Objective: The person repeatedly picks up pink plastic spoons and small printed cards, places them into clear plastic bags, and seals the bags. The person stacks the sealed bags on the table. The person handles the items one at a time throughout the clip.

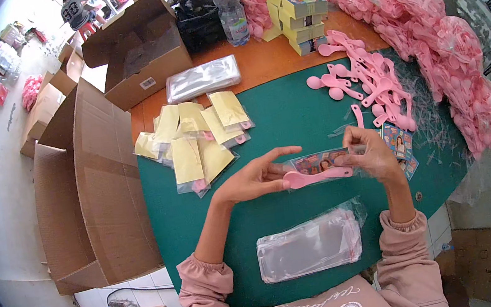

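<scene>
Glossy pink plastic spoon (317, 175), clear shiny sleeve (322, 161), matt green tabletop (290, 116).

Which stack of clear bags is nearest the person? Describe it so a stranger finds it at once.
Start at the green mat on the table. Just in front of the person's pink sleeves lies a flat stack of empty clear bags, below both hands. Unlike the other clear stack on the bare wood by the cardboard box, it sits on green.

You see one pink spoon (317, 175) and one clear sleeve (322, 161) at centre. One stack of empty clear bags (308, 245) lies at 6 o'clock, a second (202, 78) at 11 o'clock. One water bottle (230, 8) stands at 12 o'clock. Filled yellow packets (197, 141) at 10 o'clock number about ten. Loose spoons (367, 80) at 2 o'clock: too many to count.
</scene>
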Demonstrator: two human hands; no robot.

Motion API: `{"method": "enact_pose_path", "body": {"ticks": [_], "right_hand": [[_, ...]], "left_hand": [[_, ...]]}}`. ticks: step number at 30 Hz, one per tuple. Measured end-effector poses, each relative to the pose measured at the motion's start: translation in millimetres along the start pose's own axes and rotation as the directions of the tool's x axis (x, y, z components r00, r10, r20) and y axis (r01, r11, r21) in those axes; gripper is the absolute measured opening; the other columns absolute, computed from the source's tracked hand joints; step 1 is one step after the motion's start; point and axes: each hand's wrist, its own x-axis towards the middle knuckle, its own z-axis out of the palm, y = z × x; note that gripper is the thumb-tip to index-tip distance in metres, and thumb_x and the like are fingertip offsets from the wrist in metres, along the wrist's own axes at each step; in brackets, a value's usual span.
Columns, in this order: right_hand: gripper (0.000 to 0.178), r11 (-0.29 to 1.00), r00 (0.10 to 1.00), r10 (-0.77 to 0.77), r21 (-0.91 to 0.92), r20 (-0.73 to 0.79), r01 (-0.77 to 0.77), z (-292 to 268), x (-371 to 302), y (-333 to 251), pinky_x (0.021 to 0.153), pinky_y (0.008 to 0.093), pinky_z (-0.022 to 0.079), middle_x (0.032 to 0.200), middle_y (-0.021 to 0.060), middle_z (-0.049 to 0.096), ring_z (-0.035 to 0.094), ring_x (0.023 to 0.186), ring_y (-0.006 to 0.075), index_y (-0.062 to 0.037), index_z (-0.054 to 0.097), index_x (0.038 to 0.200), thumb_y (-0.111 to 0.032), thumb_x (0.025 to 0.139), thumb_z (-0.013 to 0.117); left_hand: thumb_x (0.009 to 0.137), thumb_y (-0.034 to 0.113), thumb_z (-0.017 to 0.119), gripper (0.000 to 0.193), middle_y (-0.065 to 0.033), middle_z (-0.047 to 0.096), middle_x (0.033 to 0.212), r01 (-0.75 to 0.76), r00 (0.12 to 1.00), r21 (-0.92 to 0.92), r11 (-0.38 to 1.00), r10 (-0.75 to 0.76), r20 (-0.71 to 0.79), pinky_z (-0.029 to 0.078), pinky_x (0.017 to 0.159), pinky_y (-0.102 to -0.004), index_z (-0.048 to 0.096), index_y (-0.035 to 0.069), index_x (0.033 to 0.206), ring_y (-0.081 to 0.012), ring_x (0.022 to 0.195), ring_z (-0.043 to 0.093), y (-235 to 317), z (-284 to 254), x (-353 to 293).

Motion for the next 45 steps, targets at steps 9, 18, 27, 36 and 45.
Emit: {"method": "enact_pose_path", "body": {"ticks": [9,18,27,36,45], "right_hand": [[0.015,0.991,0.999,-0.005,-0.134,0.048,0.011,-7,4,14,0.05,0.0237,0.034,0.061,-0.0032,0.05,0.043,0.058,0.0058,-0.0013,0.058,0.073,-0.01,0.069,0.069],[0.038,0.802,0.886,-0.423,-0.376,0.192,0.464,27,13,9,0.08,0.0342,0.044,0.106,0.0143,0.053,0.055,0.095,0.0269,-0.003,0.056,0.1,-0.011,0.066,0.071],[0.022,0.7,0.902,-0.34,-0.569,0.266,0.432,48,7,24,0.077,0.036,0.041,0.087,0.0105,0.048,0.048,0.09,0.0275,-0.0048,0.055,0.085,-0.009,0.067,0.068],[0.014,0.268,0.799,-0.511,-0.824,0.318,0.499,66,10,42,0.071,0.0348,0.039,0.08,0.0079,0.048,0.051,0.081,0.0246,-0.0067,0.052,0.078,-0.014,0.07,0.061],[0.013,0.789,0.818,-0.345,-0.331,0.459,0.518,22,12,9,0.069,0.0284,0.035,0.075,0.0038,0.046,0.048,0.073,0.0161,-0.0053,0.048,0.076,-0.009,0.073,0.059]], "left_hand": [[0.086,0.014,0.055,0.054,-0.0126,0.057,0.105,0.112,0.99,-0.063,0.992,-0.116,-0.077,0.049,0.077,-0.0274,0.028,0.009,0.132,-0.0142,0.092,0.056,-4,3,9],[0.093,0.018,0.04,0.06,-0.0206,0.054,0.109,0.087,0.921,-0.443,0.892,-0.241,-0.305,0.048,0.083,-0.0338,0.0,0.015,0.138,-0.0262,0.099,0.056,-21,25,16],[0.091,0.015,0.044,0.064,-0.0211,0.058,0.101,0.229,0.93,-0.244,0.942,-0.286,-0.232,0.05,0.08,-0.0353,0.0,0.015,0.138,-0.0262,0.092,0.06,-26,29,10],[0.088,0.014,0.05,0.059,-0.0169,0.059,0.096,0.208,0.874,-0.379,0.902,-0.345,-0.341,0.052,0.077,-0.0334,0.016,0.011,0.136,-0.022,0.087,0.061,-26,29,11],[0.085,0.003,0.051,0.045,-0.0109,0.064,0.083,0.038,0.759,-0.154,0.987,-0.128,-0.639,0.051,0.067,-0.0234,0.032,0.005,0.125,-0.0136,0.078,0.062,-38,39,19]]}}
